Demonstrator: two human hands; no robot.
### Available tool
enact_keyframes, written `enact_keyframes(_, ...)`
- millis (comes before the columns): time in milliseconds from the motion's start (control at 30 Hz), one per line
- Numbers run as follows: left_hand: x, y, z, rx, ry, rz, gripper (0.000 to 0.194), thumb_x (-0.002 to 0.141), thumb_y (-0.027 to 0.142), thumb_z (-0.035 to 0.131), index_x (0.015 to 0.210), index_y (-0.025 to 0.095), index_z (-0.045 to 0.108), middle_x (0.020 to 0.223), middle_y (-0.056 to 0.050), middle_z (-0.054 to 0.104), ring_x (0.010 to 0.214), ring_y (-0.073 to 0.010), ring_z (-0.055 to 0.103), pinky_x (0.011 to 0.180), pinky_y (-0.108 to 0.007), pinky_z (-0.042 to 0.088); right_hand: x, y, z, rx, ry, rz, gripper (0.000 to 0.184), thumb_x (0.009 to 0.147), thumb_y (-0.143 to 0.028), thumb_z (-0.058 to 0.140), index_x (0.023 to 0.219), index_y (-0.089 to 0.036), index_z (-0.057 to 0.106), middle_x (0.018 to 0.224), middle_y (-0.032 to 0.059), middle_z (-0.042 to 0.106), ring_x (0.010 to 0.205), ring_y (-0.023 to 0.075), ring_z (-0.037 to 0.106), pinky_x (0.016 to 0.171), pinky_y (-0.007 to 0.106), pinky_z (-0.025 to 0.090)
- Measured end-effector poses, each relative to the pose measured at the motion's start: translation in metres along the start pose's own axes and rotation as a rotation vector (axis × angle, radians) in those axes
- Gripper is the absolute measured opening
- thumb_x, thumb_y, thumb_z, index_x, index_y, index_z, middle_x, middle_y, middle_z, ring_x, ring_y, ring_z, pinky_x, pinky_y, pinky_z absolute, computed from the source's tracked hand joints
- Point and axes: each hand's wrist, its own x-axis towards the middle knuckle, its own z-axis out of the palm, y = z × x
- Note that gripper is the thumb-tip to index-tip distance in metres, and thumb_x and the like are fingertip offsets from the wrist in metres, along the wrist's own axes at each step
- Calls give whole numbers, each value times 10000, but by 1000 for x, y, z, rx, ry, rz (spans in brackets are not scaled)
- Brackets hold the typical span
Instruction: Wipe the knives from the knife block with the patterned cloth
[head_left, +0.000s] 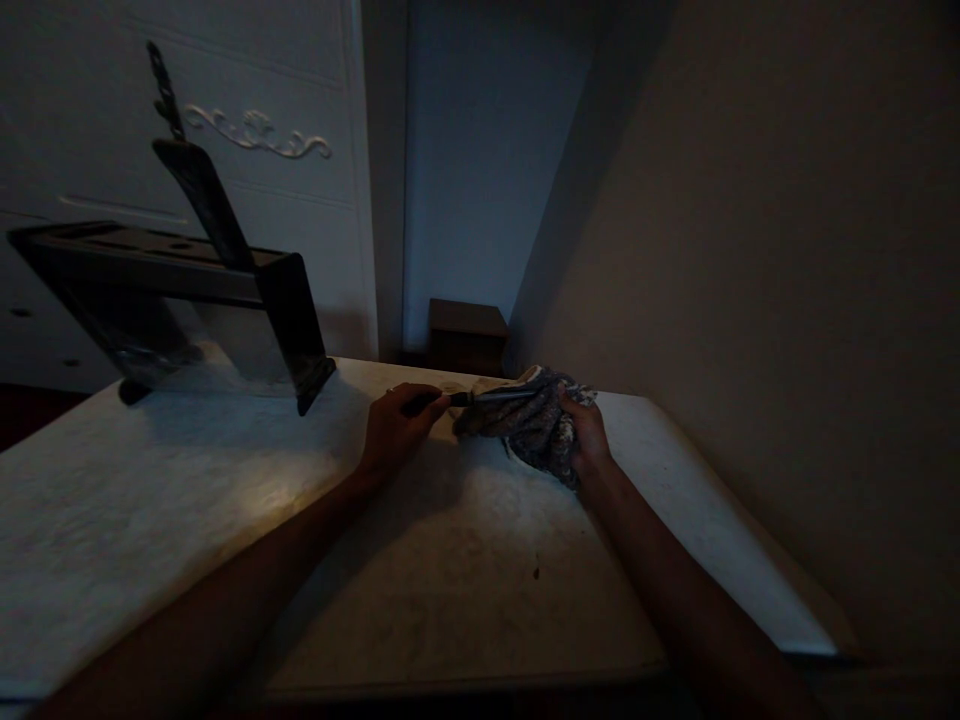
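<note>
My left hand [397, 425] is closed around the black handle of a knife [459, 399], whose narrow blade points right. My right hand [589, 435] grips a bunched, dark patterned cloth [551, 425]. The blade lies against the cloth, and its tip is hidden among the folds. Both hands are above the far part of a pale, stained table [450, 580]. The room is dim, so fine details of the blade are hard to make out.
At the left stands a black-framed knife stand [281, 300] with a see-through panel and a dark upright piece [202, 200] rising from it. A small brown cabinet [469, 325] is beyond the table. Walls rise behind and to the right.
</note>
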Motion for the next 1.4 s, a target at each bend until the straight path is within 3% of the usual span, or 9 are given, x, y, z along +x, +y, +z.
enact_keyframes(367, 6, -5, -5, -119, 71, -168, 256, 588, 359, 814, 746, 177, 731, 676, -14, 672, 649, -147, 589, 595, -238, 437, 19, 5, -18, 111, 82, -3, 258, 681, -280, 798, 895, -205, 677, 833, 6, 765, 809, 207, 729, 807, 378, 610)
enact_keyframes(633, 6, -6, -5, -140, 100, -212, 313, 548, 366, 823, 768, 173, 711, 673, -5, 649, 650, -143, 581, 593, -234, 432, 13, 1, -18, 196, -106, 276, 277, 776, -454, 680, 909, -215, 719, 874, 48, 774, 946, 272, 719, 888, 454, 575)
enact_keyframes(867, 8, -16, -6, -242, 105, -316, 374, 513, 398, 837, 775, 172, 697, 650, 5, 620, 607, -125, 544, 554, -229, 408, 11, 1, -21, 244, -115, 225, 241, 773, -442, 674, 909, -248, 716, 934, 1, 773, 1006, 257, 701, 922, 453, 554)
enact_keyframes(1033, 10, -24, -3, -331, 81, -382, 453, 467, 428, 862, 787, 156, 690, 643, -3, 628, 568, -108, 516, 528, -223, 378, 5, 1, -16, 249, -117, 227, 246, 780, -454, 642, 872, -241, 723, 919, 13, 776, 993, 269, 705, 907, 463, 559)
enact_keyframes(1400, 1, -19, 6, -371, -124, -404, 469, 591, 553, 805, 731, 139, 632, 582, 21, 575, 499, -73, 434, 479, -205, 319, -13, 9, 4, 153, -220, 363, 238, 763, -378, 719, 929, -208, 716, 816, 31, 773, 856, 257, 741, 833, 416, 602)
